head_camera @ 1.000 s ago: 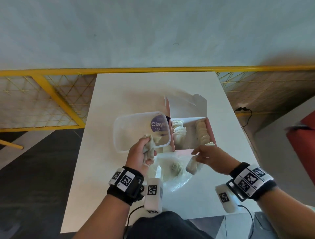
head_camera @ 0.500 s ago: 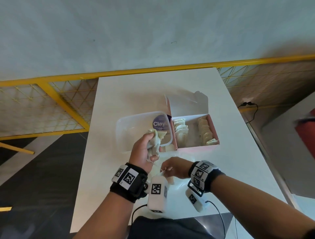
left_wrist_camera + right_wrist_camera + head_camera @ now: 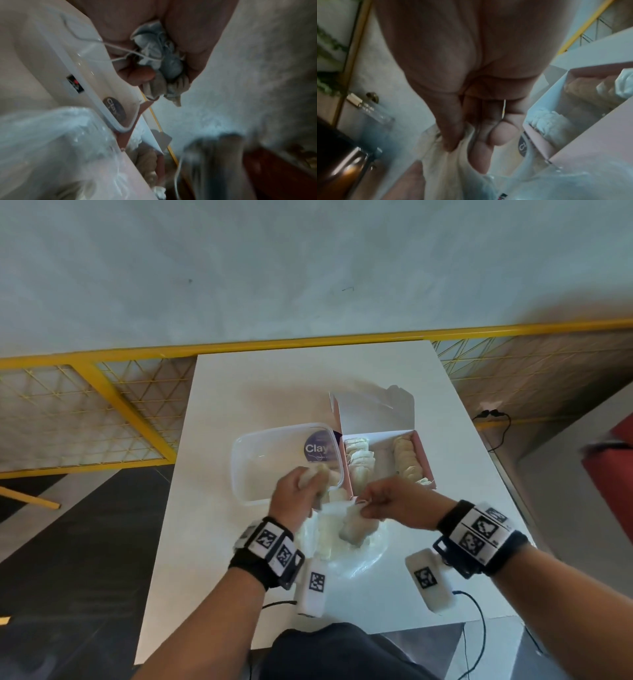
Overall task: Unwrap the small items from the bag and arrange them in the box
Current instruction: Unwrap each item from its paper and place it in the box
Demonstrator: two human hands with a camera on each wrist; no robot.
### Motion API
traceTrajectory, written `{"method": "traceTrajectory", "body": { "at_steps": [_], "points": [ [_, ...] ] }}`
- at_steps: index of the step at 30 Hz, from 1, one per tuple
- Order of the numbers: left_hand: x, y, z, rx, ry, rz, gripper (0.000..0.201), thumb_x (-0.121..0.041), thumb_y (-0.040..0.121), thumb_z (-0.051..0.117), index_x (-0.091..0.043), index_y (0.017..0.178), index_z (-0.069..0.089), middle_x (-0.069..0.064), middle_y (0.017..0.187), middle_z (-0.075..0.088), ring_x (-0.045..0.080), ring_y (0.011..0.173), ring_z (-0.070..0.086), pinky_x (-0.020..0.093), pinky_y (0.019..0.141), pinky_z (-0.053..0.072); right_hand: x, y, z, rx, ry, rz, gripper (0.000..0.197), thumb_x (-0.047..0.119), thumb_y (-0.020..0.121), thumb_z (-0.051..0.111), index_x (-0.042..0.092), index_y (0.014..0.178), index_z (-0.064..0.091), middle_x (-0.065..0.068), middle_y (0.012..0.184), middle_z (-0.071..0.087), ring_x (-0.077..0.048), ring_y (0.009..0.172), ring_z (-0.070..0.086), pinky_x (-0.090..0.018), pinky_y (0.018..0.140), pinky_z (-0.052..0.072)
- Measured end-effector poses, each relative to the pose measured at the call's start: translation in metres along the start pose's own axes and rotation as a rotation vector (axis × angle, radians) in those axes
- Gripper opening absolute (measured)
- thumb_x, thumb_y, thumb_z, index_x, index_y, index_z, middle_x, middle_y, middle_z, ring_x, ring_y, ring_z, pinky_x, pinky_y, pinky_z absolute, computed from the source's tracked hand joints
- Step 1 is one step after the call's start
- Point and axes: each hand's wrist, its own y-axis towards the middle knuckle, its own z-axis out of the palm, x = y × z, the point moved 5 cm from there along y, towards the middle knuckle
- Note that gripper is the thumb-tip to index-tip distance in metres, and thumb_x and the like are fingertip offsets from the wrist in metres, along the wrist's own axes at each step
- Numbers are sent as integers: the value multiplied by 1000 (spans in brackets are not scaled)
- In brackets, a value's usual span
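Note:
A pink box (image 3: 424, 453) stands open mid-table with two rows of cream unwrapped items (image 3: 406, 460) inside. My left hand (image 3: 313, 486) grips a wad of crumpled wrappers (image 3: 308, 475), just left of the box's near corner; the left wrist view shows the wad of wrappers (image 3: 157, 60) bunched in the curled fingers with a thread trailing from it. My right hand (image 3: 364, 508) pinches the top of a wrapped item (image 3: 356, 527), which hangs over the clear bag (image 3: 359, 563). In the right wrist view the thumb and fingers (image 3: 450, 135) squeeze the wrapped item's (image 3: 447, 169) cream wrapping.
A clear plastic tub (image 3: 246, 467) with a purple "Clay" label (image 3: 318, 448) sits left of the box. The white table (image 3: 239, 577) ends at a yellow railing (image 3: 308, 342) at the back. A black cable (image 3: 496, 426) and a red seat (image 3: 613, 474) lie off to the right.
My right hand left the front of the box, reached left into the bag and now holds a wrapped item above it. The left hand has kept its wad of wrappers.

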Motion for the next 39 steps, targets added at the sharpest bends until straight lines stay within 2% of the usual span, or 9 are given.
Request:
{"method": "traceTrajectory", "body": {
  "at_steps": [3, 5, 9, 15, 17, 21, 28, 32, 39],
  "points": [
    [1, 5, 28, 56, 36, 9, 16, -21, 91, 59, -21, 76, 63, -3, 65, 60, 9, 53, 51, 25, 53, 41, 11, 9, -1, -29, 193, -38, 20, -1, 83, 65, 19, 80, 65, 13, 61, 62, -7, 61, 53, -16, 60, 45],
    [10, 7, 37, 104, -71, -75, 18, -15, 95, 53, -20, 81, 64, 3, 73, 62, 18, 64, 54, 27, 56, 42, 12, 13, -1, -58, 288, -40, 21, -3, 84, 63, 17, 82, 65, 7, 68, 63, -8, 64, 54, -18, 60, 47],
    [20, -4, 47, 251, -423, -261, 30, -36, 94, 50, -11, 104, 64, 16, 75, 62, 24, 55, 56, 21, 40, 37, 6, 14, -5, -127, 386, -15, 20, -5, 84, 60, 15, 87, 63, -4, 75, 60, -14, 68, 55, -23, 63, 48],
    [14, -10, 51, 411, -613, -199, 69, -46, 70, 75, -5, 120, 53, 18, 85, 65, 23, 62, 65, 21, 39, 43, 8, 11, -10, -75, 405, -41, 38, -7, 88, 55, 22, 113, 56, -5, 72, 59, -8, 63, 56, -18, 60, 47],
    [15, -7, 53, 398, -626, -213, 65, -40, 65, 81, -7, 115, 56, 16, 84, 65, 23, 62, 64, 20, 38, 42, 8, 11, -12, -63, 398, -33, 43, -7, 88, 54, 25, 116, 52, -3, 68, 57, -7, 61, 55, -19, 60, 47],
    [16, 1, 54, 335, -679, -294, 37, -24, 77, 65, -5, 109, 57, 12, 76, 63, 18, 51, 58, 17, 34, 37, 5, 10, -19, -90, 370, 0, 38, -7, 87, 55, 22, 111, 51, 7, 61, 63, -2, 58, 56, -18, 59, 47],
    [25, 12, 53, 361, -741, -326, 30, -29, 77, 65, -6, 94, 54, 9, 63, 51, 16, 44, 58, 18, 34, 38, -1, 1, -39, -142, 225, 58, 12, -4, 86, 59, 1, 96, 57, -4, 75, 62, -1, 60, 57, -17, 61, 49],
    [36, 16, 40, 179, -520, -351, 19, -18, 93, 45, -3, 101, 54, 3, 47, 54, 18, 49, 57, 20, 40, 33, -26, -10, -81, -248, -55, 126, 8, 6, 86, 64, 14, 87, 63, 5, 74, 65, 4, 61, 58, -12, 63, 46],
    [45, 27, 45, 81, -363, -313, 9, -12, 88, 57, -4, 92, 58, 14, 72, 60, 26, 53, 58, 25, 47, 36, -96, -4, -142, -384, -366, 332, 8, 14, 89, 59, 20, 85, 60, 3, 82, 63, -12, 72, 56, -22, 67, 40]
  ]
}}
